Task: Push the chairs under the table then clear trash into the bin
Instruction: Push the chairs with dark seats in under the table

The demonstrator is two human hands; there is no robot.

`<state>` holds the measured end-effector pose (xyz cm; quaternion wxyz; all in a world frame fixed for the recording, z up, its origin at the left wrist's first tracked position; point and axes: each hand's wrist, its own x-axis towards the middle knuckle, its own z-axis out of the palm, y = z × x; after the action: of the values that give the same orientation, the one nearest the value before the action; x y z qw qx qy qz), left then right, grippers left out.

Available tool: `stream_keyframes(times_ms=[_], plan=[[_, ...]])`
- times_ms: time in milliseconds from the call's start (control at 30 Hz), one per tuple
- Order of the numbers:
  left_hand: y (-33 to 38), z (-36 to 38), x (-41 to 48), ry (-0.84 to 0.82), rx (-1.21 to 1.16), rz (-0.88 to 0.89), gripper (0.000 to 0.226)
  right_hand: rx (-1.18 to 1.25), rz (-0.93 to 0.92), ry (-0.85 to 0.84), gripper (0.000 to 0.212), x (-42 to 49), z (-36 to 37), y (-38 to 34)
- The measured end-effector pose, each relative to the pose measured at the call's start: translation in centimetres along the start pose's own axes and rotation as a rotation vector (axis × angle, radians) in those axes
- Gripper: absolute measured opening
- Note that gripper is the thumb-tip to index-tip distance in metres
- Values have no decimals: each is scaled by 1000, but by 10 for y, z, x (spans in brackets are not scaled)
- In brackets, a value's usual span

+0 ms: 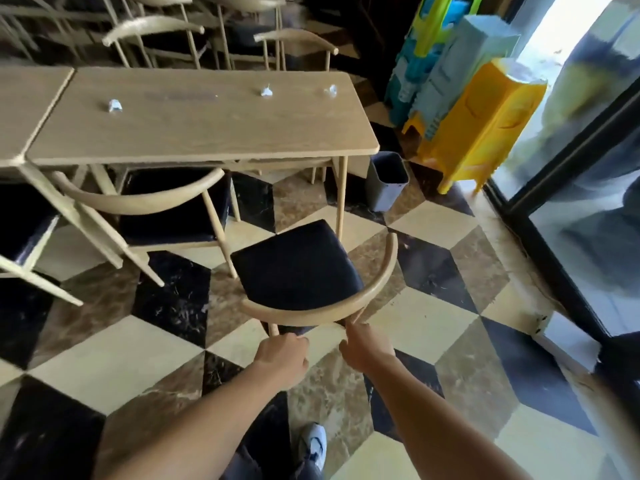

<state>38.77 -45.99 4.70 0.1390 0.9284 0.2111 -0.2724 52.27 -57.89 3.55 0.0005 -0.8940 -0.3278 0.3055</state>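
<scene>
At chair [298, 265] backrest: left hand [282, 355] curled beneath, right hand [365, 346] fingertips touching; whether either hand grips cannot be told.

A pale wooden table [194, 133] carries three crumpled scraps: the left scrap [115, 106] at its 9 o'clock, the middle scrap [266, 90] at 1 o'clock, the right scrap [330, 90] at 2 o'clock; a second table [24, 98] adjoins its left edge; on the checkered floor [433, 327] stand a tucked chair [166, 206] at the table's 7 o'clock, a pulled-out chair [298, 265] at 5 o'clock, a grey bin [386, 180] at 4 o'clock, and stacked plastic stools [485, 123] at 3 o'clock.
</scene>
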Motion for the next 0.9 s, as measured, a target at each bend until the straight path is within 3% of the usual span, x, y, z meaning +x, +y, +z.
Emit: stream_keyframes(times_ms=[233, 400, 533, 767, 900], plan=[[-16, 19, 11, -10, -93, -131, 30, -16, -86, -8, 32, 36, 4, -1], [-28, 12, 39, 254, -103, -99, 28, -85, -134, 22, 47, 48, -2, -14], [-38, 14, 72, 370, -13, -25, 45, -177, -226, 15, 50, 64, -9, -11], [-30, 35, 103, 338, -25, -76, 55, -387, -407, -15, 51, 107, -14, 19], [-15, 37, 119, 274, -46, -196, 57, -478, -488, -127, 58, 134, -15, 36]])
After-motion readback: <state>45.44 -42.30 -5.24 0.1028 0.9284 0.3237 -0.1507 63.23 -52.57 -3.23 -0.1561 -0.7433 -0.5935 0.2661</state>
